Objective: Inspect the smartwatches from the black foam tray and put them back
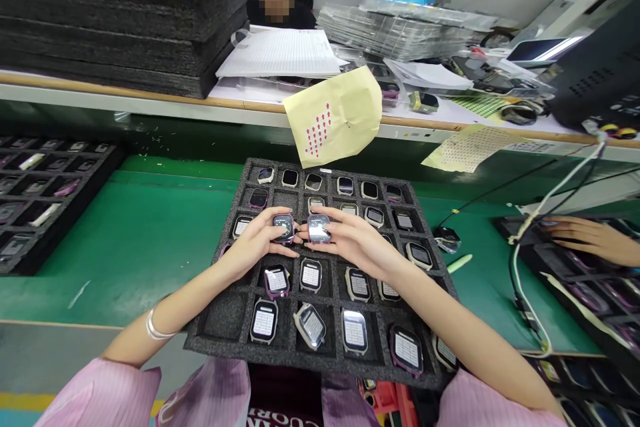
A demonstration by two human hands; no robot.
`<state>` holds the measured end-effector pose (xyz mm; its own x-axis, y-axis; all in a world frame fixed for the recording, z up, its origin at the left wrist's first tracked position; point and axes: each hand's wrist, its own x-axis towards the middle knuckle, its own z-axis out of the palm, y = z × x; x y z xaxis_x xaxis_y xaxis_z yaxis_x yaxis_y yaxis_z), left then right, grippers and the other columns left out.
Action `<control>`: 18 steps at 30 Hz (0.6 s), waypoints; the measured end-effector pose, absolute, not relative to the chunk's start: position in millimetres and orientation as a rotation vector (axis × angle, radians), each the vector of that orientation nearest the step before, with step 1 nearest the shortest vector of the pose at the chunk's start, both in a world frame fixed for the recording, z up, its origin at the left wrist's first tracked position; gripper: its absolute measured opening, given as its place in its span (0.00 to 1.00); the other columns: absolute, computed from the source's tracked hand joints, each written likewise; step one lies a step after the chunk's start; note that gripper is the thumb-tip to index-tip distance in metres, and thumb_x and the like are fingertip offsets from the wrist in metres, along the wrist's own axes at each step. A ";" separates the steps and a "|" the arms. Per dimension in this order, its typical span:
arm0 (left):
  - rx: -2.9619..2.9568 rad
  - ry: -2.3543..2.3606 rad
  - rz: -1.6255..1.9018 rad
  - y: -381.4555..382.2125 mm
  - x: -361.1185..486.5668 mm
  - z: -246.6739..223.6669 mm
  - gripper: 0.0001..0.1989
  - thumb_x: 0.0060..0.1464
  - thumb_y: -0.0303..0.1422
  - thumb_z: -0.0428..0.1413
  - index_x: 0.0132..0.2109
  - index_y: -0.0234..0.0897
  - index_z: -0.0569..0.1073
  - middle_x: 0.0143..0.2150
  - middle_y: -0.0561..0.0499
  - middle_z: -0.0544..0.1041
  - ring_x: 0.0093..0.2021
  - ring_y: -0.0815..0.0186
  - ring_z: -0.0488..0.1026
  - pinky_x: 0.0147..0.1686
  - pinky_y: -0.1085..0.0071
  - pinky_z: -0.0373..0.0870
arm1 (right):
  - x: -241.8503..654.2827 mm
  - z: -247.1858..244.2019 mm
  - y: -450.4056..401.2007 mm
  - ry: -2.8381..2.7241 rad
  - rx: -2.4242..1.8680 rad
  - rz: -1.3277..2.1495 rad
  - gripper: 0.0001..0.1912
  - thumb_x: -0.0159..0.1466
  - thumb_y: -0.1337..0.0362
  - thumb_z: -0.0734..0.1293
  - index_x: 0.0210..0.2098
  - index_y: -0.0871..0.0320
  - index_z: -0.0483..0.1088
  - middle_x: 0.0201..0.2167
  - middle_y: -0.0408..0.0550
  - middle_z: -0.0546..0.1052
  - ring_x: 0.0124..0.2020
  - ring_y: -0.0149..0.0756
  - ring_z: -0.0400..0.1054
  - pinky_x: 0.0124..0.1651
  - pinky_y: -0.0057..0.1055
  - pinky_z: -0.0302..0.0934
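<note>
Holding two up, side by side | left hand (pixel 257 240) pinches purple-edged watch (pixel 283 228) | right hand (pixel 350 240) pinches shiny watch (pixel 319 228) | both over black tray (pixel 225 320) — any next move needs soft, steady fingers

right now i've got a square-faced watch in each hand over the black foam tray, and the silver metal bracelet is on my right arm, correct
Not quite: the head view shows the silver metal bracelet on your left arm. The left hand and right hand do each hold a square-faced watch over the black foam tray.
</note>
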<state>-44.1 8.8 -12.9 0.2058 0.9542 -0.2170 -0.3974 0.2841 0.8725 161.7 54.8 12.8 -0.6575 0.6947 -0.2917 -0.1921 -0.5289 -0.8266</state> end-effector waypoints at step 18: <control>0.857 0.850 1.165 6.2 -47.3 -23.4 0.27 0.47 0.24 0.53 0.56 0.37 0.66 0.46 0.45 0.74 0.44 0.59 0.73 0.41 0.59 0.77 | 161.6 14.4 49.8 -1.279 -0.828 1.966 0.22 0.61 0.67 0.69 0.55 0.56 0.66 0.46 0.52 0.77 0.48 0.47 0.73 0.51 0.47 0.68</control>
